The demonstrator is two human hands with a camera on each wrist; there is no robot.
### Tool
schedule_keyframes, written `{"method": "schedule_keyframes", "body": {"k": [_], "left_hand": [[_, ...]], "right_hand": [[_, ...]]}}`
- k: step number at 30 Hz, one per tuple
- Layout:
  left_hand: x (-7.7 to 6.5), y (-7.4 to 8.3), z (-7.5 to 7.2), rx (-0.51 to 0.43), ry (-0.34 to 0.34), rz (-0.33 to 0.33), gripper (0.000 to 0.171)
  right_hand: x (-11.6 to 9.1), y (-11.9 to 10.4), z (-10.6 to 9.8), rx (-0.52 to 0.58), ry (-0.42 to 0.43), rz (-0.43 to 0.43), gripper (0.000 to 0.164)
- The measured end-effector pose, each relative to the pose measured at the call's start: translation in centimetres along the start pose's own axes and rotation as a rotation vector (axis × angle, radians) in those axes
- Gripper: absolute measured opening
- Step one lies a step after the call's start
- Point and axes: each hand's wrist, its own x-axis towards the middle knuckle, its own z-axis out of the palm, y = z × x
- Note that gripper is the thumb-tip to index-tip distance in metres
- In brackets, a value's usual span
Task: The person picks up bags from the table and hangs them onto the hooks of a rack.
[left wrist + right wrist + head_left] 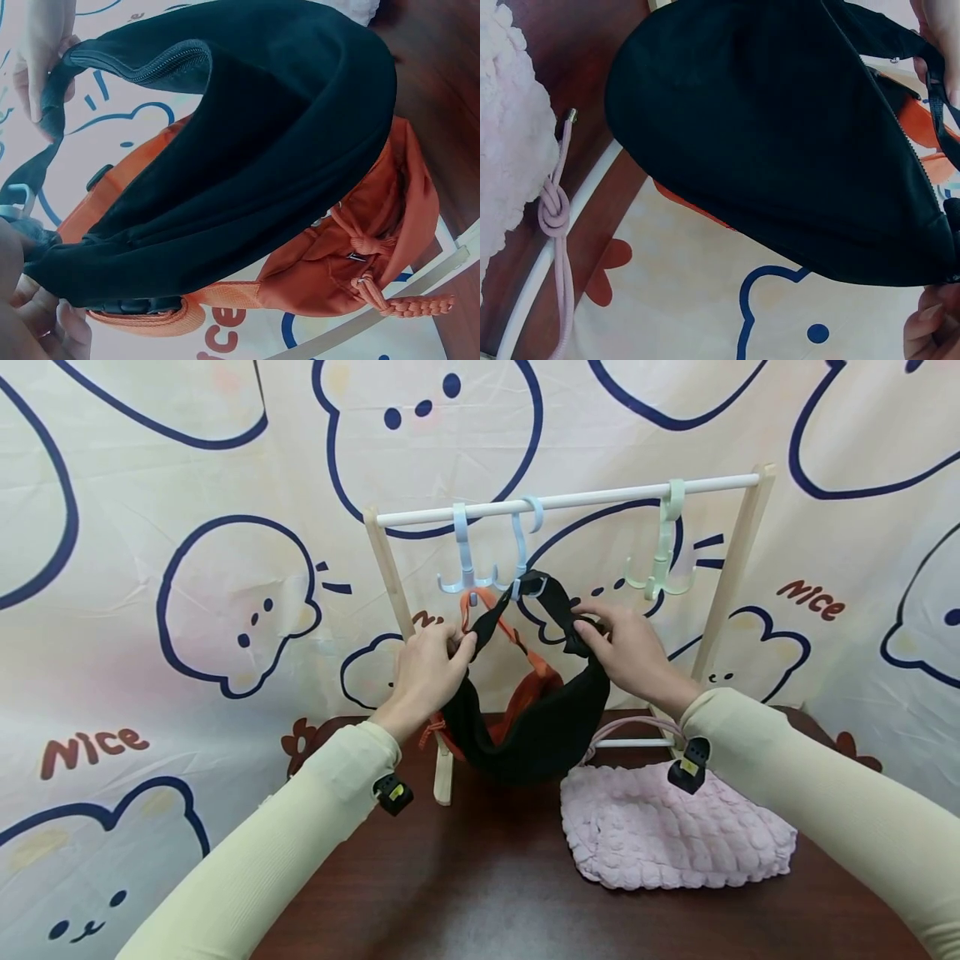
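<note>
1. Head view: a black bag (540, 727) is held up in front of the rack's white rail (600, 497), above the tabletop (450, 893). One side of its strap (555, 597) is pinched by the left hand (431, 668), the other by the right hand (626, 647). The top of the strap is looped at a blue hook (519, 543); whether any weight is borne there cannot be told. An orange bag (528, 689) is hung behind, and a pink quilted bag (675, 827) is laid on the tabletop.

2. Left wrist view: a zip (176, 64) is seen along the black bag's edge, and the cloth is folded into a deep sag. The material is judged soft, limp and light, so little shape can be expected from the body. Part of the left hand's grip is hidden.

3. Right wrist view: the black bag's broad, smooth panel is shown, with the right hand's fingers (928, 319) closed at its narrow end. The cloth may be somewhat slippery; the strap ends are judged the surest holds.
</note>
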Motion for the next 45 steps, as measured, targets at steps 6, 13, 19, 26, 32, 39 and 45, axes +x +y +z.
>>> {"method": "schedule_keyframes", "body": {"k": [6,13,19,26,32,39,45], "left_hand": [[-0.3,0.0,0.1,-0.002,-0.007,-0.012,0.032],[-0.7,-0.3,0.2,-0.018,-0.029,-0.022,0.031],[-1.0,-0.5,0.4,-0.016,-0.042,-0.018,0.030],[-1.2,-0.6,0.8,-0.007,-0.057,-0.013,0.028],[-1.4,-0.5,1.2,-0.002,-0.062,-0.007,0.027],[-1.7,-0.5,1.5,-0.006,-0.065,-0.012,0.024],[-1.8,-0.5,1.9,-0.010,-0.063,-0.001,0.024]], "right_hand": [[-0.4,0.1,0.2,0.022,-0.023,0.021,0.039],[-0.6,0.3,0.5,0.041,-0.027,0.016,0.040],[-0.8,0.5,0.6,0.046,-0.033,-0.011,0.042],[-1.0,0.8,0.8,0.024,-0.057,0.019,0.041],[-1.1,0.8,1.1,0.006,-0.067,0.013,0.034],[-1.3,0.8,1.5,0.017,-0.073,0.014,0.033],[-1.4,0.8,2.0,0.029,-0.055,0.019,0.029]]}}
